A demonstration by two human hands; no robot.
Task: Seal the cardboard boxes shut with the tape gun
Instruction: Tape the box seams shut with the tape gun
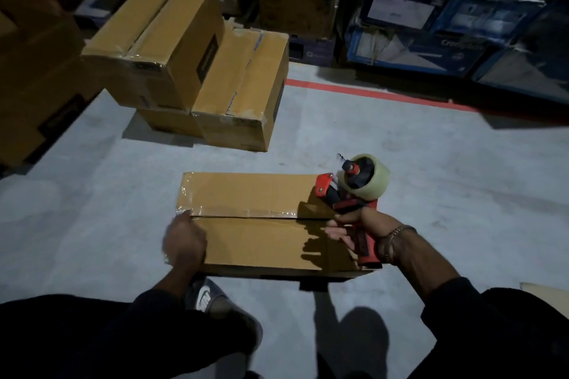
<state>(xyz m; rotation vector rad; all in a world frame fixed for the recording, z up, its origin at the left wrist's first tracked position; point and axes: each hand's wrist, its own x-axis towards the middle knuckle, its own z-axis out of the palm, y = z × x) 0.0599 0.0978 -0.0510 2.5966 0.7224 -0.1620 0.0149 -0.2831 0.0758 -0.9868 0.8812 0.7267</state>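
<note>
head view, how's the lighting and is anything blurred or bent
Head view: dim overall, the lower edge nearly black; the left hand is motion-blurred at the box end; the right hand and tape gun cast hard shadows onto the cardboard; the wide lens bows the red floor line.

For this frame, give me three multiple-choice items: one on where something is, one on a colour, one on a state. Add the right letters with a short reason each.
1. Where is the tape gun?
A. over the right end of the near box
B. on the floor
C. on the stacked boxes

2. What colour is the floor line?
A. yellow
B. red
C. white

3. How far has tape run along the near box's seam?
A. none
B. partway from the left end
C. fully

Answers: 1 A, the right hand holds it by its grip there. 2 B, it shows red. 3 B, glossy tape ends short of the gun, while the left hand rests on the left end.
</note>
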